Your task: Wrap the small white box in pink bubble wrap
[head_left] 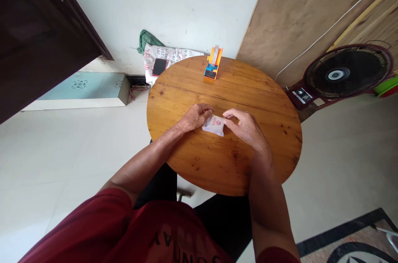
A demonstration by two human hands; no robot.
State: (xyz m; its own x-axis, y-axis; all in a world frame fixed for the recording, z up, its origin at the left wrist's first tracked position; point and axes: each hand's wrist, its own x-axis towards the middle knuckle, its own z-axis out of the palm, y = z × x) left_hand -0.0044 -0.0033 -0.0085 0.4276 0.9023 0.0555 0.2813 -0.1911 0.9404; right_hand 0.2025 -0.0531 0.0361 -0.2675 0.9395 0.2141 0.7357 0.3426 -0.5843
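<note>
A small package wrapped in clear bubble wrap (214, 127), with red print showing through, lies on the round wooden table (192, 163) in front of me. My left hand (196, 116) has its fingers closed on the package's upper left corner. At the package's right edge is my right hand (244, 125); its thumb reaches the upper right corner, while the index finger is held apart above it. The undersides of both hands are hidden.
An orange and blue tape dispenser (213, 64) stands at the table's far edge. Beyond the table's left rim, a dark phone (159, 67) rests on a printed white sack (174, 54). A fan (345, 73) stands to the right, and a wall rises behind.
</note>
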